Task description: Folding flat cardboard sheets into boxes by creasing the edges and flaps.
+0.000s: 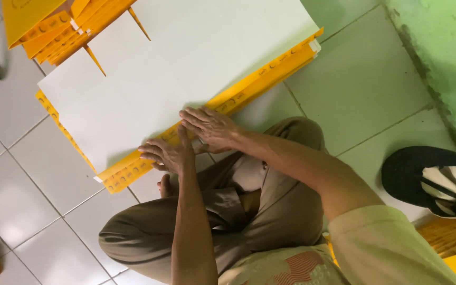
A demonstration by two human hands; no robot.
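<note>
Left hand (167, 154) and right hand (209, 127), open and flat, press the white sheet's (175, 68) yellow flap (133, 168) at 6 o'clock; fold apparently underway.

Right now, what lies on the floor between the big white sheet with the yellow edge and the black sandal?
In the head view, only bare pale floor tiles with their grout lines lie between the white sheet and the black sandal.

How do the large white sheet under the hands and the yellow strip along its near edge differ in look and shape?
The white sheet is plain and wide; the yellow strip is narrow, long and carries printed marks. The left hand lies mostly on the yellow strip, the right hand partly on the white sheet. Both lie flat on the tiled floor.
</note>
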